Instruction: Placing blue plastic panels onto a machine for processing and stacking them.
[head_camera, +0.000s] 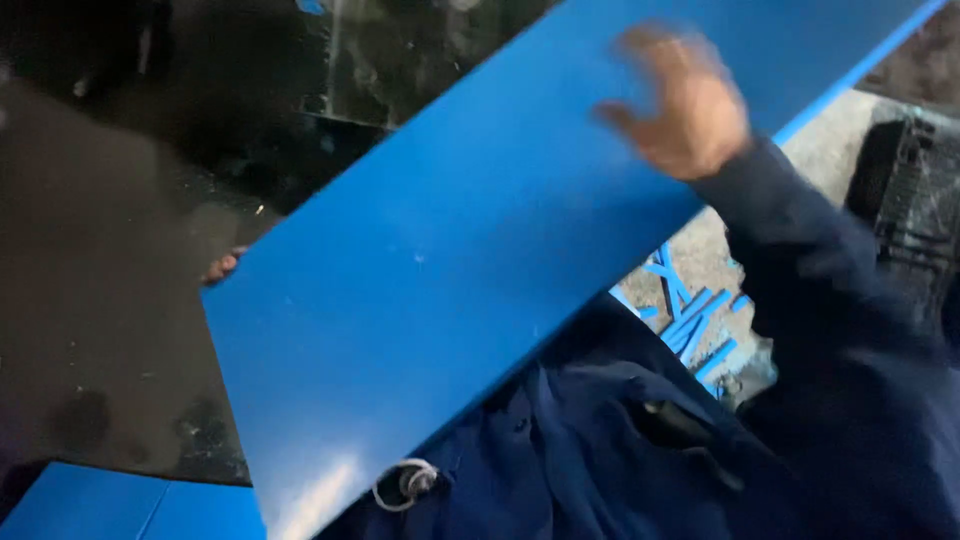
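- Your right hand (685, 100) lies spread and blurred on the upper face of a long, flat, bright blue panel (470, 270); its grip looks loose, fingers splayed rather than curled round an edge.
- Your left hand (222, 266) shows only as fingertips peeking from behind the panel's left edge, so you appear to be gripping that edge from underneath, though most of the hand is hidden.
- That blue panel runs diagonally from lower left to upper right, held in the air above your dark blue work clothing (600, 440) and in front of a dark, scuffed surface (100, 300).
- More blue sheet (120, 505) lies at the lower left corner, below the dark surface.
- Short blue offcut strips (690, 320) lie scattered on the pale floor (830, 140) beside you.
- Risk, as a judgement: with the right palm only resting flat, the smooth panel could slide or tip, and its long end could swing into the dark surface.
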